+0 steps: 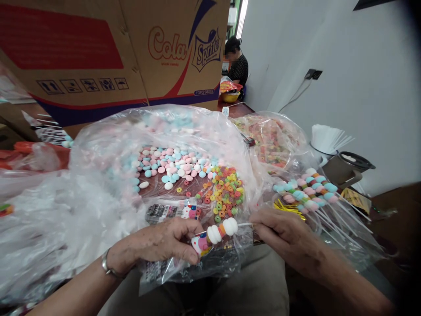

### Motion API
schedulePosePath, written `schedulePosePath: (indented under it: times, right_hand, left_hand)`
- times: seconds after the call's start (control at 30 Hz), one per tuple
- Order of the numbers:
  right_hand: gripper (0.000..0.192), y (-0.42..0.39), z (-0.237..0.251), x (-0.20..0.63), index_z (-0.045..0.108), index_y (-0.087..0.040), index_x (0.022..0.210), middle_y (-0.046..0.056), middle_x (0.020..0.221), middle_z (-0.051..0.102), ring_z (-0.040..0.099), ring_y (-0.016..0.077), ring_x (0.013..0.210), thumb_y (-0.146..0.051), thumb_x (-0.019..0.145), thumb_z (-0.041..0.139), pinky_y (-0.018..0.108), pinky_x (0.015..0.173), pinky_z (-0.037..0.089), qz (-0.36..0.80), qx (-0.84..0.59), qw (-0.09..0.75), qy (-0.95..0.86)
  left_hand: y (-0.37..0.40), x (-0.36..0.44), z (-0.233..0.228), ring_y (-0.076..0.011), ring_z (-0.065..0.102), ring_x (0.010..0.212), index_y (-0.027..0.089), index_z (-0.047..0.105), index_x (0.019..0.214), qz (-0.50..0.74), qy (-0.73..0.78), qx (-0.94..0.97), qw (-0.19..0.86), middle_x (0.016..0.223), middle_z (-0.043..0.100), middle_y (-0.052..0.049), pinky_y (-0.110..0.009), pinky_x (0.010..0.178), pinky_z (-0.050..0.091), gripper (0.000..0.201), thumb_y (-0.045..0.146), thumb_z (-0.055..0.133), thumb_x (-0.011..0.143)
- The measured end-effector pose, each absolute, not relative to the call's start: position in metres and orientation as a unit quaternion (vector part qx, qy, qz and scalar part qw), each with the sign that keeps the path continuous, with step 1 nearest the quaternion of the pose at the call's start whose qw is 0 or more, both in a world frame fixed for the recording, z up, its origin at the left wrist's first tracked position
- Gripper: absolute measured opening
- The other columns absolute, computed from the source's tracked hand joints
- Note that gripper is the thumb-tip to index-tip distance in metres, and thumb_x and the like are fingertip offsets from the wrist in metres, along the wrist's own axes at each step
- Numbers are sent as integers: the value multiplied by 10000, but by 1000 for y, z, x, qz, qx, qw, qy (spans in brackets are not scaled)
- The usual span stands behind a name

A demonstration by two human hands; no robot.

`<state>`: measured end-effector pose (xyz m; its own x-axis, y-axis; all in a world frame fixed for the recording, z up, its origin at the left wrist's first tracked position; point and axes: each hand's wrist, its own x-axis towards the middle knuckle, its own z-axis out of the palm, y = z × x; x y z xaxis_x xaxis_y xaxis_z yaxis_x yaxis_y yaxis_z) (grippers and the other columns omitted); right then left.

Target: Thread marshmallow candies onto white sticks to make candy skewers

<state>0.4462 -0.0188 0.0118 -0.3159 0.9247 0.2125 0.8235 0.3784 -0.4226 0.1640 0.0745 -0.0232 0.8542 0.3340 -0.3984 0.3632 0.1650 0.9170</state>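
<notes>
1. Here we are on the candy skewer (222, 230), held out over the lap in front of the counter (242, 110), white and orange pieces threaded on its stick.
2. We see the left hand (164, 239) with its fingers closed around the skewer's left end, by a colourful printed piece.
3. Over to the right hand (283, 230): fingers pinched together on the bare white stick.
4. Just under them, we spot printed plastic bags (164, 211) near the left hand.
5. Beyond, we have pastel candies (179, 164) beside fruit-coloured rings (228, 193), a large clear bag (95, 140) spread around them.
6. Out right, we find loaded skewers (311, 191) near gold ties (287, 210), white sticks (329, 138) standing behind.
7. At the back, we get a big cardboard box (177, 83) and a seated person (240, 68).
</notes>
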Motion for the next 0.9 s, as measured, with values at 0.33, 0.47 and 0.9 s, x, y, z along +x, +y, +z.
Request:
schedulePosePath:
  times: [0.33, 0.47, 0.9]
  right_hand:
    - [258, -28, 4, 441, 648, -201, 806, 14, 752, 696, 633, 137, 706, -126, 953, 449, 241, 656, 451, 85, -505, 274, -814]
    - [239, -34, -4, 440, 665, -206, 854, 13, 738, 687, 637, 138, 701, -123, 953, 463, 241, 648, 458, 58, -508, 304, -804]
    - [247, -37, -7, 439, 653, -210, 807, 5, 759, 704, 656, 139, 704, -117, 934, 463, 232, 642, 467, 117, -528, 282, -793]
  left_hand:
    - [72, 160, -33, -128, 461, 668, 185, 647, 990, 20, 284, 624, 727, 767, 563, 42, -232, 585, 330, 413, 433, 838, 721]
    - [69, 160, -35, -140, 484, 676, 181, 660, 985, 23, 294, 632, 717, 764, 583, 31, -225, 570, 338, 443, 471, 843, 703]
    - [65, 163, -30, -203, 533, 825, 198, 672, 1011, 41, 276, 731, 623, 870, 638, 1, -262, 708, 414, 449, 555, 786, 765]
